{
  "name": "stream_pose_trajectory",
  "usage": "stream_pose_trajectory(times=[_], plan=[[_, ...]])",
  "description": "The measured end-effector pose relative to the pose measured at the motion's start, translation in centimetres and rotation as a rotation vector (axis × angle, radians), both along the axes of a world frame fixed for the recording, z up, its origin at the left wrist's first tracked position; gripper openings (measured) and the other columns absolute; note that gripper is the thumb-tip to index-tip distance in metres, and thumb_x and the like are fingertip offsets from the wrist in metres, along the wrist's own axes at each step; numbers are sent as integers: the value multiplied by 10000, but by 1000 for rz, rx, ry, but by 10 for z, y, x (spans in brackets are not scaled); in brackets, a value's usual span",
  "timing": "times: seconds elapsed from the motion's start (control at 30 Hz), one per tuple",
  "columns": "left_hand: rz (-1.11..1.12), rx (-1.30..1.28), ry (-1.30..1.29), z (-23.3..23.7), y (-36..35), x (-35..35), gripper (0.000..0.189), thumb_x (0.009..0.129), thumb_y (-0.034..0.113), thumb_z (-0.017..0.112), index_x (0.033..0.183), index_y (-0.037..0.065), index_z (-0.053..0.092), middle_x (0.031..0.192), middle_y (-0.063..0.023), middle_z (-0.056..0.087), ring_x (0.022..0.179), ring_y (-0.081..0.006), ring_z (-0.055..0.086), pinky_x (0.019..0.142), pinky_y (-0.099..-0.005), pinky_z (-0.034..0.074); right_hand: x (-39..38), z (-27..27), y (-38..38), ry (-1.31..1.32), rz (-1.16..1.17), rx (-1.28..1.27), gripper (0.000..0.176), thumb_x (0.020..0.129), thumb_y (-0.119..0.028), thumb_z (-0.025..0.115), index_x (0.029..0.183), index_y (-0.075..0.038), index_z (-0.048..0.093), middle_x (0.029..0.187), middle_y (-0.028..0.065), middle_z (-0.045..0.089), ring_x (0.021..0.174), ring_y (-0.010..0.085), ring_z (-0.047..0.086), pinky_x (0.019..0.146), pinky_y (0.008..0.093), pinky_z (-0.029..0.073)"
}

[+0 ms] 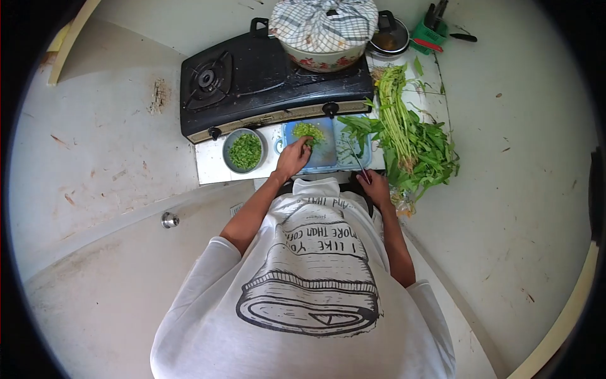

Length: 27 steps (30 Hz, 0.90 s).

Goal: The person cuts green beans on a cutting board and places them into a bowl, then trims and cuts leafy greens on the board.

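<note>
A blue cutting board (324, 156) lies on the counter in front of the stove. My left hand (294, 159) is over its left part, fingers drawn together at the pile of chopped green stems (308, 131), gripping some of them. In my right hand (376, 188), at the board's right front corner, is a knife (357, 158) with a dark reddish handle; its blade points away over the board. Leafy greens (358, 128) lie across the board's far right side. Left of the board stands a grey bowl (225, 158) with finely chopped greens (245, 151).
Behind the board is a black two-burner stove (265, 79), bearing a flowered pot (322, 61) under a checked cloth (322, 25). A large bunch of long-stemmed greens (404, 120) covers the right counter. Farther back are a small pan (388, 43) and a green basket of utensils (430, 28).
</note>
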<state>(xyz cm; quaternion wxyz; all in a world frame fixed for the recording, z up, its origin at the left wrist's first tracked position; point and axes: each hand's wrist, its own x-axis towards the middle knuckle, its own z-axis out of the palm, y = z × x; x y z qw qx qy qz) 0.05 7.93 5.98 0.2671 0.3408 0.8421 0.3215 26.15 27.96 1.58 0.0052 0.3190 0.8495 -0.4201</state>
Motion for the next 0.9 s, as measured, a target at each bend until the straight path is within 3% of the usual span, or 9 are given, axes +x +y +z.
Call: stream_pose_trajectory(times=[0.07,0.1,0.23,0.43,0.63,0.8,0.83,0.9], plan=[[-52,-1,30,-2,18,5,314,970,152,597,1267,61,647,926,-196,709,807,-350,704,743,-442,545,14,4,5,-2,-42,-22,370,928,-413,713,894,-47,677,787,200,697,756,410,687,706,501,522],[-112,122,103,-6,29,8,266,973,151,586,1205,54,674,997,-191,701,876,-378,693,805,-454,549,20,8,10,-38,-39,-30,371,930,-414,712,898,-45,678,784,197,697,751,407,687,704,499,522],[-279,111,191,-20,69,16,228,975,150,566,1156,91,691,1100,-152,657,952,-379,678,838,-476,563,44,19,25,-108,-43,-62,379,940,-420,706,907,-43,683,780,189,696,738,394,689,700,486,523],[-564,17,280,-39,115,21,333,882,45,625,1200,118,686,1249,-138,597,1034,-384,667,884,-482,569,64,28,37,-137,-123,-104,382,941,-428,706,912,-48,684,772,190,692,728,400,682,701,476,521],[-708,65,501,-65,124,11,437,767,25,683,1195,116,676,1181,-143,589,1124,-360,633,922,-469,562,68,32,8,-75,-290,-44,379,942,-412,711,928,-33,697,767,198,694,713,405,672,690,485,508],[-722,75,277,-52,123,0,249,866,34,652,1110,78,668,1152,-160,567,1115,-363,615,921,-463,537,68,11,-42,-24,-520,-66,397,945,-400,719,900,-7,691,702,192,669,672,369,674,669,481,505],[-707,123,213,-51,122,-3,226,879,37,645,1101,74,668,1154,-163,562,1118,-364,612,916,-462,534,68,9,-52,-11,-551,-97,383,961,-365,725,914,13,686,675,132,669,560,209,648,609,388,515],[-650,180,103,-49,122,-4,185,891,38,636,1070,64,671,1140,-168,568,1109,-369,614,910,-460,531,69,15,-67,-58,-618,-163,367,959,-349,734,917,12,685,658,129,663,559,206,651,589,377,510]])
